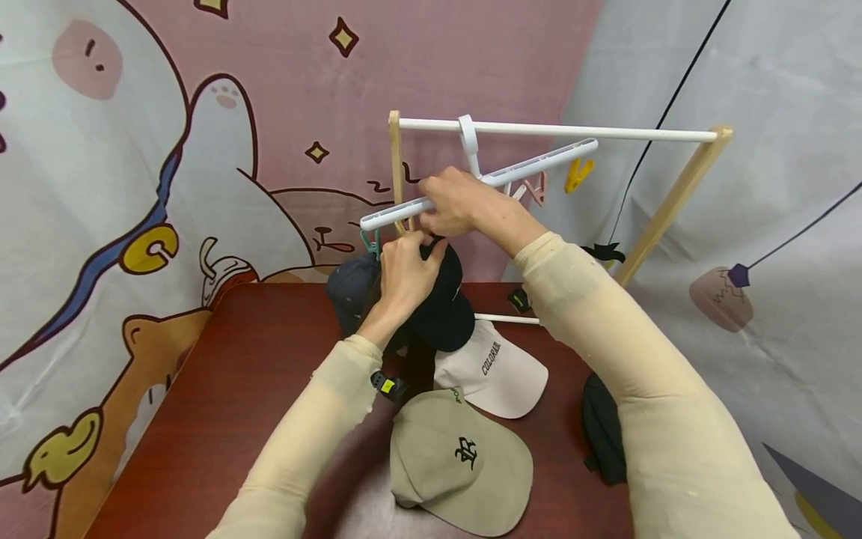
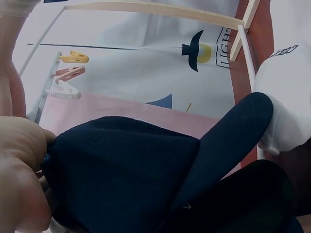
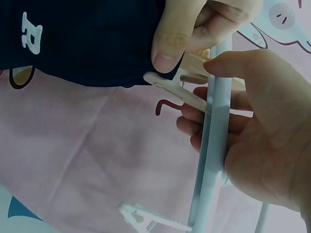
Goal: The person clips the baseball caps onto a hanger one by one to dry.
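A navy cap [image 1: 441, 299] with a white letter on its front hangs from my left hand [image 1: 407, 273], whose thumb and fingers pinch its edge. In the right wrist view that edge lies right at the tip of a pale clip [image 3: 177, 92] on the white hanger [image 1: 552, 159]. My right hand [image 1: 458, 202] curls round the hanger bar, its thumb over the bar and its fingers behind the clip. Another dark blue cap [image 1: 350, 288] hangs by a green clip [image 1: 370, 241] at the hanger's left end, partly behind my left hand.
The hanger hooks over the white rod [image 1: 592, 132] of a wooden-sided rack. Pink [image 1: 536, 189] and yellow [image 1: 579, 174] clips sit along its right half. A white cap [image 1: 491, 367] and a khaki cap [image 1: 465, 464] lie on the red-brown table [image 1: 263, 359], with a dark item [image 1: 604, 427] at the right.
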Demonstrator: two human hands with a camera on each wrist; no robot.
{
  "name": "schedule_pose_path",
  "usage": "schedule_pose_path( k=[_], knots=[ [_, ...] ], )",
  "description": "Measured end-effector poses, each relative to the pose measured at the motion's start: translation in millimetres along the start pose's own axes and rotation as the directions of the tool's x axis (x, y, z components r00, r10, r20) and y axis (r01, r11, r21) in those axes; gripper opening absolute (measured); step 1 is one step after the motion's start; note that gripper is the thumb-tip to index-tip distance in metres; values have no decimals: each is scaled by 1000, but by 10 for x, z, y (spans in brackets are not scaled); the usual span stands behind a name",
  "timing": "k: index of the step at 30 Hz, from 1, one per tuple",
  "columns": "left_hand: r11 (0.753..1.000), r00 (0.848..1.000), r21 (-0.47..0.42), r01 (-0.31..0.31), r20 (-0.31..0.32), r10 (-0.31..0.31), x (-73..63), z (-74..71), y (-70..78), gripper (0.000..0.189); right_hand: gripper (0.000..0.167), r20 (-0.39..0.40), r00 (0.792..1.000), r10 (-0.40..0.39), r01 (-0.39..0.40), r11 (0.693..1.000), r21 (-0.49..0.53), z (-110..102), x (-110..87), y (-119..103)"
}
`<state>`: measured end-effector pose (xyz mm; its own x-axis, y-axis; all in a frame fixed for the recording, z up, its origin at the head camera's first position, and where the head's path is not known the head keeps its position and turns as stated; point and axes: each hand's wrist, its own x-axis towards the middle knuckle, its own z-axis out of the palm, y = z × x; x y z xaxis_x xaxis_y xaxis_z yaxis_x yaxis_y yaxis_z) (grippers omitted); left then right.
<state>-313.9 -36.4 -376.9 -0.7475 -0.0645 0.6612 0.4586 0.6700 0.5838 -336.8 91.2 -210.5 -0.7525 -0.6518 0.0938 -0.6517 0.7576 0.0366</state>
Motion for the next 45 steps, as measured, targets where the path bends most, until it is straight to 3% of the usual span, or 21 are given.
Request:
schedule_pose_path(
  k=[7,15,18,24,28,35,45],
  knots=[
    [1000,1000,-3,-17,1,17,-3,-16,-70,27,24,-84,990,-111,115,992,42,7,-29,27],
    [999,1000,-25,-29,-2,29,2,6,-139,28,35,-197,967,-160,188,973,131,49,-146,76],
    [999,999,-28,-35,-6,35,4,20,-148,28,31,-303,935,-184,235,962,140,74,-249,99],
    [999,999,-32,-38,-8,38,0,21,-146,28,21,-526,826,-201,288,953,89,136,-504,201],
    [999,1000,-35,-30,-7,29,-2,28,-166,30,23,-584,797,-157,230,972,53,168,-615,363],
    [999,1000,-44,-25,-5,25,-6,46,-223,32,32,-586,802,-118,138,990,-11,178,-701,685],
    [997,999,-54,-48,-17,47,-10,24,-232,30,34,-493,865,-88,0,984,-176,91,-720,881]
  ],
)
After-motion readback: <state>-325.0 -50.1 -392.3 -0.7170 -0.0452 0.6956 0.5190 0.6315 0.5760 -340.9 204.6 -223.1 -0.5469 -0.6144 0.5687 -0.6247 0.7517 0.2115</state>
